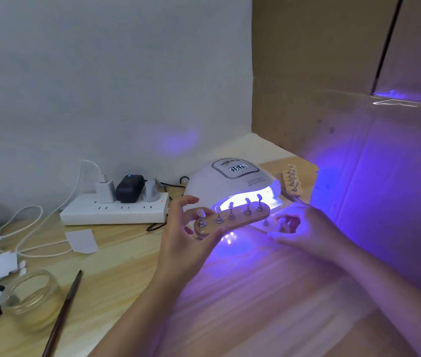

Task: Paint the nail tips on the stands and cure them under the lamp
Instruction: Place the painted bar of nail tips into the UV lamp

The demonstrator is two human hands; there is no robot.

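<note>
- Left hand (186,228), at centre frame in the head view, grips one end of a wooden stand (231,220) from below, thumb on the near edge and fingers curled under it; the index finger is raised free.
- That stand is held in the air just in front of the mouth of the lamp (232,184), which glows violet; five nail tips (247,201) stand upright on its metal pegs.
- Right hand (299,228), just right of centre, has its fingers curled over a second stand (272,224) lying low at the lamp's opening. The glare washes out the contact, so whether it actually grips cannot be told.
- A third stand (292,181) lies on the table (132,266) to the right of the lamp, well apart from both hands.
- Judged from the look of it, the stand is light and stiff, while the tips are small, easily knocked off their pegs, and possibly wet. Hold is best taken at the bare wooden ends, keeping it level.
- At lower left a brush (62,315) lies beside a glass jar (30,297); a power strip (114,211) sits left of the lamp.
</note>
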